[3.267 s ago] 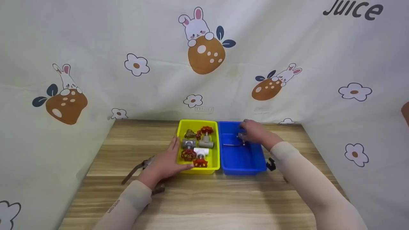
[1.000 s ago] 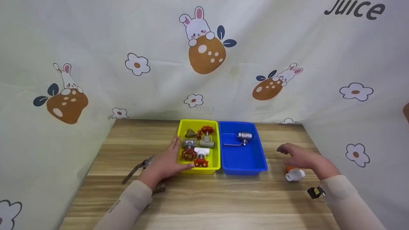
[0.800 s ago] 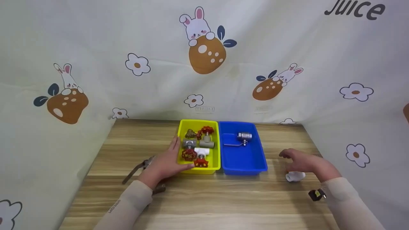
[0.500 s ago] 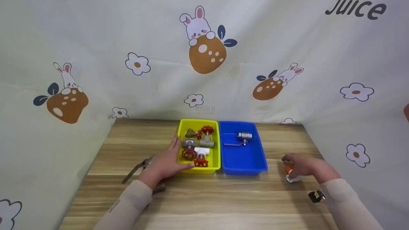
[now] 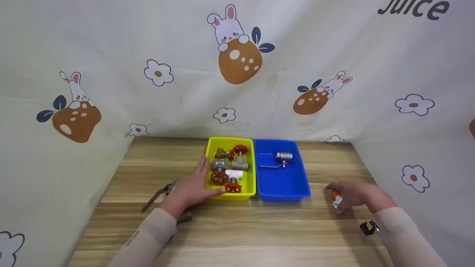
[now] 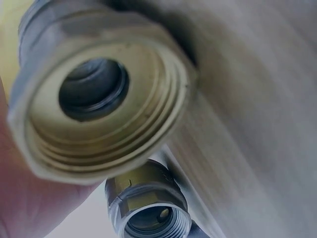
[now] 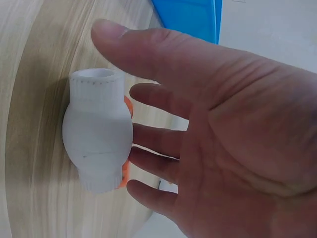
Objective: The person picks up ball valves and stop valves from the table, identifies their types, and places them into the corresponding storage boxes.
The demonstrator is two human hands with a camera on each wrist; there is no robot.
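In the head view my left hand [image 5: 191, 191] rests against the near left side of the yellow bin [image 5: 248, 181], thumb along its front edge, fingers extended. The bin holds several gate valves with red handwheels, among them a white one [image 5: 234, 175]. A metal ball valve [image 5: 284, 156] with a lever lies in the blue bin [image 5: 282, 185]. To the right, my right hand [image 5: 352, 194] is spread beside a white plastic ball valve [image 7: 97, 131] with an orange handle [image 5: 335, 194]. The right wrist view shows the fingers slightly bent, the thumb raised, not gripping it.
Left of the yellow bin, partly hidden by my left arm, lies a valve with a long lever [image 5: 153, 200]. A threaded metal fitting [image 6: 99, 99] and a second one [image 6: 148, 203] fill the left wrist view. A small black device [image 5: 368, 227] sits at my right cuff.
My right hand has left the metal ball valve in the blue bin, moved right, and lowered around the white ball valve. My left hand has stayed at the yellow bin.
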